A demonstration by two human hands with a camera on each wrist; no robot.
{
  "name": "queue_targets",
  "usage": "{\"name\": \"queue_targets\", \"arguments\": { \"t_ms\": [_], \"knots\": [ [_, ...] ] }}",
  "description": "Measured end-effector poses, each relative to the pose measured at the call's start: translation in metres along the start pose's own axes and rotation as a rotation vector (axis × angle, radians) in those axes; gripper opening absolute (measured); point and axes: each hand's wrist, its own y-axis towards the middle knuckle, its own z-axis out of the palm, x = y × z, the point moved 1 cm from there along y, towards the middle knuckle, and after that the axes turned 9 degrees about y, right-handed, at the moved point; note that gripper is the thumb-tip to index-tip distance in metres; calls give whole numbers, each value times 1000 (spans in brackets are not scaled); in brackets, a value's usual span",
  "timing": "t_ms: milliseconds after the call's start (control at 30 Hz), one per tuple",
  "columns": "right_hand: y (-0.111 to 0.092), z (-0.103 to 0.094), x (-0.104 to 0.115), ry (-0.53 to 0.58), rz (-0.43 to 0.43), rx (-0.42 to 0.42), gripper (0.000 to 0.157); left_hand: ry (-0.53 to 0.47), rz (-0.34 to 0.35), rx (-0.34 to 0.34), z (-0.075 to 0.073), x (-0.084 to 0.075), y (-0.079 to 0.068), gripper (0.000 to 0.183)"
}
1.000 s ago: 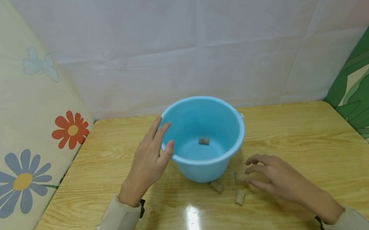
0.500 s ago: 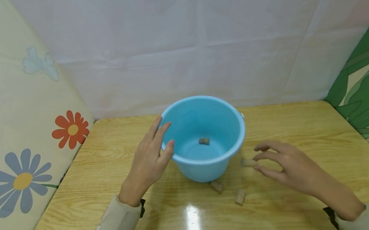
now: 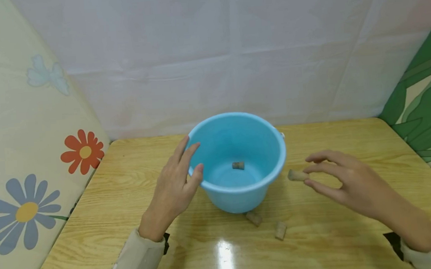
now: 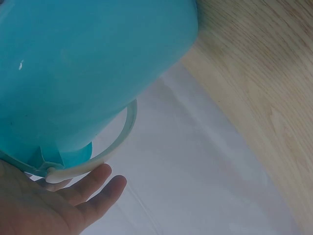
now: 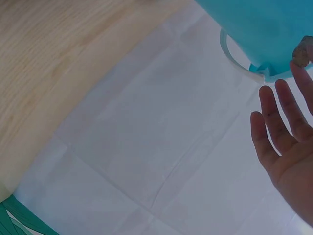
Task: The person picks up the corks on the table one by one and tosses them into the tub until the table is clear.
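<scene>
A light blue bucket (image 3: 236, 190) stands on the table. My left hand (image 3: 171, 182) holds it at its left rim; in the head view the thumb reaches over the edge, and in the left wrist view other fingers (image 4: 98, 200) lie outside, by the white handle (image 4: 117, 139). My right hand (image 3: 350, 181) pinches a cork (image 3: 297, 175) between thumb and fingertips, to the right of the bucket. Only the end of this cork (image 5: 301, 53) shows in the right wrist view, where the remaining fingers are spread. Another cork (image 3: 238, 165) lies on the bucket's floor.
Two more corks lie on the wooden table (image 3: 342, 247): one cork (image 3: 254, 219) at the bucket's base, another cork (image 3: 281, 230) slightly nearer and to the right. A white cloth (image 3: 181, 86) hangs behind the table; flower-printed panels (image 3: 28, 212) flank it.
My right hand has picked up a cork from the table and carried it up, away and to the right. The left hand and the bucket have stayed in place.
</scene>
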Motion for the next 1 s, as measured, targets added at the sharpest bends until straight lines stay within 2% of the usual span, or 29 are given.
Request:
{"name": "queue_targets", "arguments": {
  "t_ms": [600,1000],
  "knots": [
    [14,-16,1,-32,-6,-37,59,4,0,1,0,1,0,53],
    [30,-14,7,-12,-5,-78,60,6,9,-3,0,0,0,53]
  ]
}}
